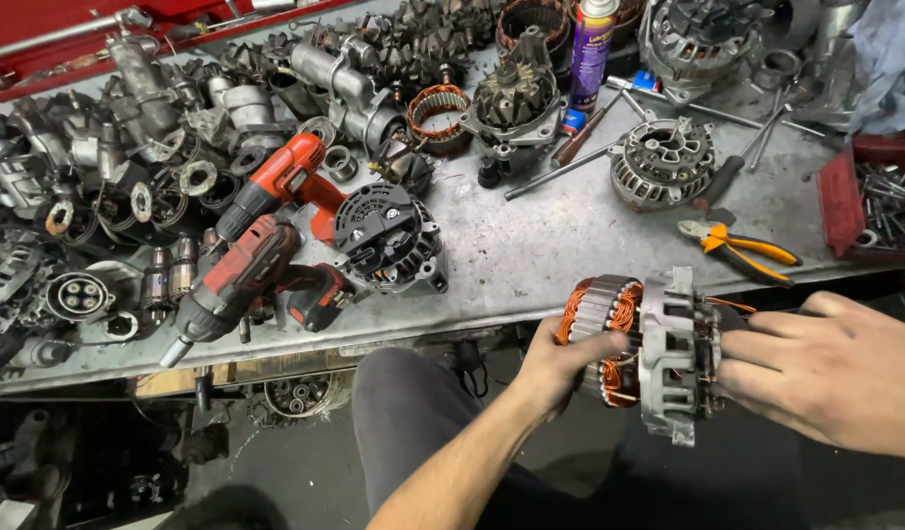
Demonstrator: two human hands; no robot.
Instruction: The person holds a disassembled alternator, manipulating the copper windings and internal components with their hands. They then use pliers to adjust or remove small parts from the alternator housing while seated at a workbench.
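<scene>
I hold an alternator stator (609, 316) with copper windings, joined to a grey cast housing (671, 353), below the front edge of the metal bench (541, 245). My left hand (555, 365) grips the copper-wound end from underneath, thumb across the laminations. My right hand (825, 368) closes on the housing's far side, fingers at the rear terminals. The assembly lies sideways over my lap.
Two red cordless drills (246, 280) (276, 186) and a black-capped alternator (388, 240) lie at the bench's left. Orange-handled pliers (742, 247), another alternator (661, 162), a spray can (592, 49), screwdrivers and a red tray of bolts (879, 201) sit to the right. Many starter parts crowd the back.
</scene>
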